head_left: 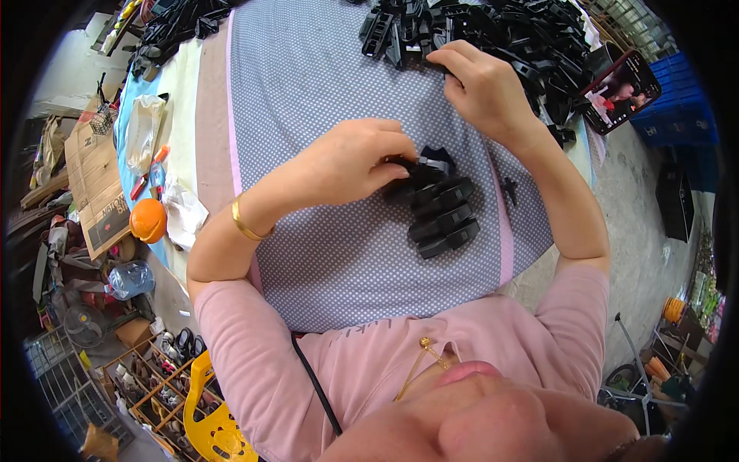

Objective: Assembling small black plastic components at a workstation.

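My left hand is closed, thumb and fingers pinching a black plastic part at the far end of a short row of black plastic parts. The row lies on the grey dotted cloth, its pieces side by side. Farther off to the right, my right hand is bent at the near edge of a big heap of black plastic parts. Its thumb and fingers close on a small dark piece, mostly hidden by the fingers. A small black loose part lies right of the row.
Another black heap sits at the far left. An orange round object, white plastic bags and a red-handled tool lie along the left edge. A phone leans at the right edge, beside blue crates.
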Demonstrator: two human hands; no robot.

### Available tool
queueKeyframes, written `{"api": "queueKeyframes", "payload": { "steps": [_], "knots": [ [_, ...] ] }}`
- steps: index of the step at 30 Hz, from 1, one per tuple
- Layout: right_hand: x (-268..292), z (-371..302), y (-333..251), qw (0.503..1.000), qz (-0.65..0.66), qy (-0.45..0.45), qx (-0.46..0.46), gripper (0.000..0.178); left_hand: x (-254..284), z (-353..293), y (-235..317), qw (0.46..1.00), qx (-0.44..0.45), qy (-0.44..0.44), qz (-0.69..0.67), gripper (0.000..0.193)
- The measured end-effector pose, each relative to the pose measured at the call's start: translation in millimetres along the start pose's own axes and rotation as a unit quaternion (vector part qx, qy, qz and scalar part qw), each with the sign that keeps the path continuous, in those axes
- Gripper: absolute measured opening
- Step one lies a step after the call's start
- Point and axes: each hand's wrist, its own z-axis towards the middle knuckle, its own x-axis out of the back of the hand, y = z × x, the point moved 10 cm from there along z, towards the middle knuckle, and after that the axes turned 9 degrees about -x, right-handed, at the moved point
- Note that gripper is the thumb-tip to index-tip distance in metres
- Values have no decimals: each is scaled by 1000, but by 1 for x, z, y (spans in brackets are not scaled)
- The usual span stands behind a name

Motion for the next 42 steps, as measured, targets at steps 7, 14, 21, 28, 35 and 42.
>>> {"api": "queueKeyframes", "payload": {
  "steps": [7,14,21,28,35,42],
  "knots": [
    [20,-3,-20,994,-1,49,97,27,29,-4,-39,993,80,75,38,15],
    [-21,-6,6,909,379,-120,-125,27,26,-2,-29,963,2,148,224,16],
    [11,-1,13,997,40,6,-63,27,24,-6,-33,969,51,157,184,15],
    [10,-8,17,989,83,-93,-81,27,25,-8,-33,967,55,168,182,16],
    [-3,-20,-6,993,5,-120,5,20,24,-7,-34,966,52,171,188,16],
    [-3,-11,2,960,240,-128,-71,20,23,-10,-35,966,57,183,172,18]
  ]
}}
